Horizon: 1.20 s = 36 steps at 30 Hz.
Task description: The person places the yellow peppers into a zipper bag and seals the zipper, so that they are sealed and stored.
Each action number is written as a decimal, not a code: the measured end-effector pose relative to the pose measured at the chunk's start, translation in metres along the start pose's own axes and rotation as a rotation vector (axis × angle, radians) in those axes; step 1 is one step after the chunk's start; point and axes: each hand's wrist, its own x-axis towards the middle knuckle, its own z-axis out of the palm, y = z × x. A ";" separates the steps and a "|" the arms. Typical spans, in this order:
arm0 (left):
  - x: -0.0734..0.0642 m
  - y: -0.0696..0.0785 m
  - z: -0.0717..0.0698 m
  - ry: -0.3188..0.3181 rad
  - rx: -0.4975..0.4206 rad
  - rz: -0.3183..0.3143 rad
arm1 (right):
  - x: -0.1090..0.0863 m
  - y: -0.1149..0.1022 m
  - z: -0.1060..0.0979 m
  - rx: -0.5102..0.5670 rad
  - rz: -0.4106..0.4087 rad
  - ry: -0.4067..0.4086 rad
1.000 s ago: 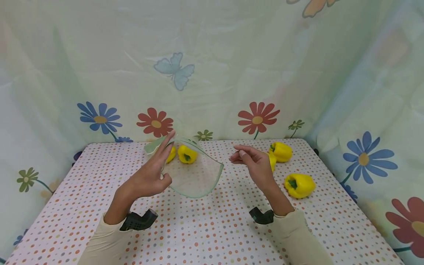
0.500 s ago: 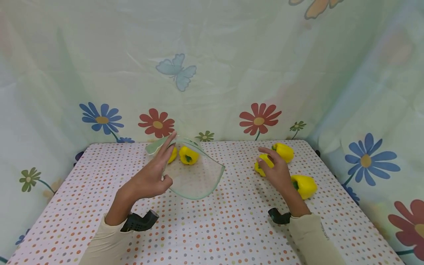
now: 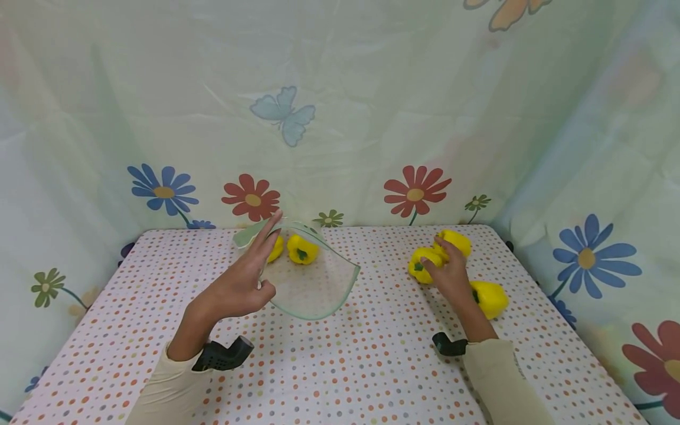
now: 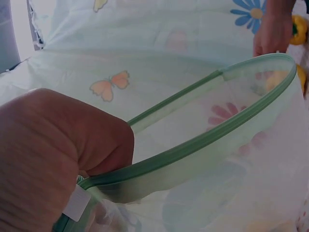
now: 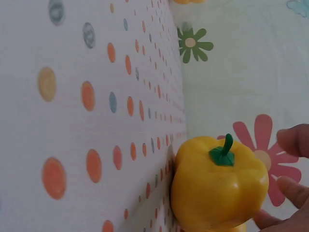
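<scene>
My left hand (image 3: pixel 234 289) grips the rim of a see-through zipper bag (image 3: pixel 313 295) with green trim, holding its mouth wide. In the left wrist view the bag's green zipper edge (image 4: pixel 193 147) runs out from under the curled fingers. Two yellow bell peppers (image 3: pixel 303 249) show through the clear plastic. At the right, my right hand (image 3: pixel 454 274) reaches over another yellow bell pepper (image 3: pixel 422 265) with a green stem. The right wrist view has this pepper (image 5: pixel 219 188) lying on the table, with spread fingers (image 5: pixel 294 191) beside it and a gap between.
Beyond the right hand lies a yellow bell pepper (image 3: pixel 458 241), and one more yellow bell pepper (image 3: pixel 490 299) sits nearer, beside the right wrist. A dotted cloth (image 3: pixel 340 366) covers the table. A flowered curtain (image 3: pixel 345 118) hangs behind and at the sides.
My right hand has moved from beside the bag rightward and over the pepper. The left hand keeps its hold on the bag almost unmoved.
</scene>
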 end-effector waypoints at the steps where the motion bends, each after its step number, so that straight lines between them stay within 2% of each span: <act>1: 0.000 0.000 0.000 0.001 0.000 0.004 | 0.001 0.002 0.001 0.001 0.031 -0.019; 2: 0.000 -0.001 0.000 0.002 0.000 0.008 | 0.001 0.003 0.001 -0.007 0.062 -0.028; 3: -0.001 -0.001 0.000 0.002 0.000 0.010 | -0.002 -0.005 0.000 -0.001 0.104 -0.042; 5: -0.001 -0.001 0.000 0.002 -0.001 0.017 | -0.005 -0.009 0.000 0.004 0.139 -0.063; 11: -0.002 -0.002 0.000 0.002 -0.022 0.018 | -0.012 -0.019 -0.002 -0.012 0.195 -0.102; 18: -0.001 -0.002 -0.001 0.000 -0.009 0.029 | -0.011 -0.016 -0.005 -0.044 0.186 -0.147; 22: 0.001 -0.001 -0.002 -0.001 -0.005 0.035 | -0.007 -0.013 -0.005 -0.064 0.212 -0.163; 28: 0.002 0.000 -0.002 -0.004 -0.008 0.036 | -0.003 -0.009 -0.005 -0.068 0.180 -0.211; 36: 0.004 0.001 0.000 -0.015 -0.047 0.026 | -0.003 -0.006 -0.005 -0.081 0.204 -0.207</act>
